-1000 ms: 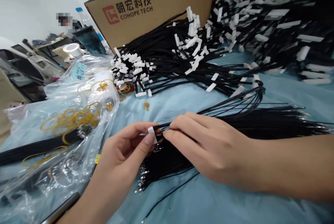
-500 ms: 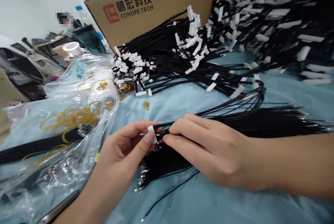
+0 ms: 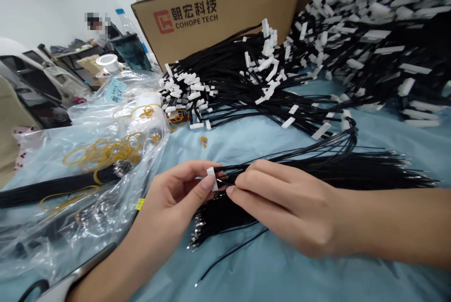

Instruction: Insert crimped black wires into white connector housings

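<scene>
A small white plastic connector is pinched between the thumb and fingers of my left hand. Just to its right, my right hand is closed on a thin black wire at the connector's side; its fingertips hide the exact grip. Several other black wires run from the connector back to the right above my knuckles. Beneath both hands lies a thick bundle of loose black wires with bare metal terminals at the ends. One single wire lies apart in front of the bundle.
Wired white connectors are heaped behind, with a larger pile at the right. A cardboard box stands at the back. Clear plastic bags and yellow rubber bands lie left on the blue cover. A person sits far off.
The whole view has shifted slightly, so things appear a little further right. Both hands keep their hold at the connector, with the right fingers still close beside it.
</scene>
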A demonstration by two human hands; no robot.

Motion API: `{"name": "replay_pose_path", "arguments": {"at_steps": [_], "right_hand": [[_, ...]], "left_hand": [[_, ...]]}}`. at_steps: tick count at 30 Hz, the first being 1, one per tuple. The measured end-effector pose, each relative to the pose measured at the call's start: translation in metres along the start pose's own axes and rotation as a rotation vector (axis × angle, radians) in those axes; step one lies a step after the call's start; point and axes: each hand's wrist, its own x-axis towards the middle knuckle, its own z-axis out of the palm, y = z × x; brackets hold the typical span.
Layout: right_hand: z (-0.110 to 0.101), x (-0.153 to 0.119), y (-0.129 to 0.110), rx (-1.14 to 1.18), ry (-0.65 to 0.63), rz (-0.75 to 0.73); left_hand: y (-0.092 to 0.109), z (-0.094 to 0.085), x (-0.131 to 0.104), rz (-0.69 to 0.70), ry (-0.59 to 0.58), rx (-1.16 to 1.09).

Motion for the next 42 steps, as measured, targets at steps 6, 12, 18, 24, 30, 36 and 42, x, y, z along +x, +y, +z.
{"name": "replay_pose_path", "arguments": {"at_steps": [6,12,18,24,30,36,42], "right_hand": [[-0.0022,0.0001,-0.0021,0.002,0.007,-0.042],[0.0005,0.0002,-0.0011,-0.041,0.058,-0.088],[0.0025,0.0024,0.0020,-0.035,0.060,-0.081],[0.0019,0.0051,-0.0003,-0.028,0.028,-0.035],[-0.0023,0.0056,0.0003,-0.016,0.031,-0.059],[-0.0037,0.0042,-0.0004,-0.040,0.026,-0.035],[-0.0008,0.0034,-0.0004,-0.031,0.042,-0.028]], "left_hand": [[0.0051,0.0032,-0.0012,-0.028,0.006,-0.038],[0.0078,0.0039,-0.0011,-0.044,0.040,-0.058],[0.0050,0.0014,-0.0032,-0.040,0.014,-0.032],[0.0052,0.0014,-0.0015,-0.051,0.002,-0.041],[0.0052,0.0004,-0.0010,-0.057,0.007,-0.065],[0.0073,0.0000,-0.0027,-0.050,-0.006,-0.059],[0.0075,0.0006,-0.0019,-0.064,-0.035,-0.057]]}}
